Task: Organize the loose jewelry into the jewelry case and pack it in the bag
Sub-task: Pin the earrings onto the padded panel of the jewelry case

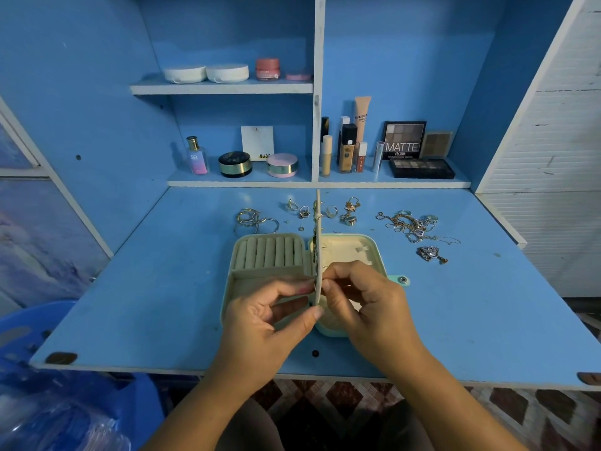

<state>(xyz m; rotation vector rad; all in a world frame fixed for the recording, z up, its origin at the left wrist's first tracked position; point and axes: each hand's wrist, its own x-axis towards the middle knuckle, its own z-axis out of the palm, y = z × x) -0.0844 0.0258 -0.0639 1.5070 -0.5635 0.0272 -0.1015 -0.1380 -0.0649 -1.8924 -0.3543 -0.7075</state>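
An open mint jewelry case (374, 247) with a cream lining lies on the blue desk (162, 288). Its ring rolls (270, 252) fill the left half. A thin cream divider panel (318, 222) stands upright along the case's middle, seen edge-on. My left hand (266, 315) pinches the panel's near end from the left. My right hand (361, 297) pinches something small against the panel's right side; what it is I cannot make out. Loose hoop earrings (255, 220), rings (300, 210) and tangled chains (409, 224) lie on the desk behind the case.
Cosmetics stand on the low shelf behind the desk: a perfume bottle (196, 156), compacts (282, 165), tubes and eyeshadow palettes (421, 167). A pendant (431, 254) lies right of the case. A blue plastic chair (29, 327) is at the lower left. No bag is in view.
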